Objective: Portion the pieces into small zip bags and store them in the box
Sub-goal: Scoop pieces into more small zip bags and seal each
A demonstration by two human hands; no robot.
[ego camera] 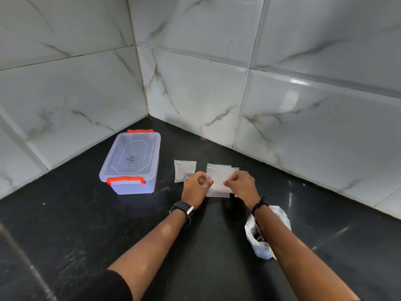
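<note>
A small clear zip bag [217, 183] is held between both hands above the black counter. My left hand [194, 187] pinches its left edge and my right hand [242, 184] pinches its right edge. More empty zip bags [233, 168] lie stacked just behind it. Another small zip bag [184, 171] with a few dark pieces inside lies flat to the left. A clear plastic box [131, 162] with orange latches stands further left, its lid on. A white plastic bag [263, 233] holding dark pieces sits under my right forearm.
The black counter [86, 224] runs into a corner of white marbled wall tiles [195, 94]. The box stands close to the left wall. A small reddish spot [203, 138] marks the counter at the base of the back wall.
</note>
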